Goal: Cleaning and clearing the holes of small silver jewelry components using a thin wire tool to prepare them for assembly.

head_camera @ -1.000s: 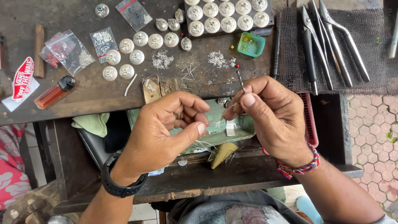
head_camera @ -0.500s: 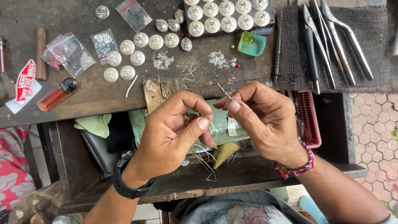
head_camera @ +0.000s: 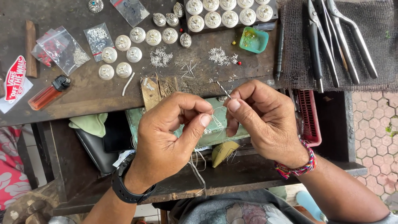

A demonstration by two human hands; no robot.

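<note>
Nearest to the camera, the left hand (head_camera: pixel 174 132) and the right hand (head_camera: pixel 265 118) meet in front of the near edge of the surface (head_camera: pixel 83 103), above an open drawer. The left hand, with a black watch (head_camera: pixel 126 186) on its wrist, has its grip closed: thumb and forefinger pinch a very thin silver wire (head_camera: pixel 216 120) that runs across to the right hand. The right hand, with a braided colourful bracelet (head_camera: pixel 296 168) on its wrist, has also a closed grip. Its thumb and forefinger pinch the same wire and hold a thin twisted metal rod (head_camera: pixel 223 89), which points up and away from the fingers. More loose wire hangs down below the hands.

Under the hands, in the drawer, lies a pale green tray (head_camera: pixel 215 124), and a green cloth (head_camera: pixel 89 123) lies to the left of it.

Further, on the surface, small piles of silver rings (head_camera: pixel 161 58) and short wire pieces lie near the middle. Round silver ornaments (head_camera: pixel 134 54) stand in groups behind them. Toward the left edge there are an orange lighter (head_camera: pixel 49 92) and clear plastic bags (head_camera: pixel 62 49). A small teal dish (head_camera: pixel 253 40) stands near the far edge. At the far right corner, pliers (head_camera: pixel 331 37) lie on a dark mesh cloth (head_camera: pixel 381 45).
</note>
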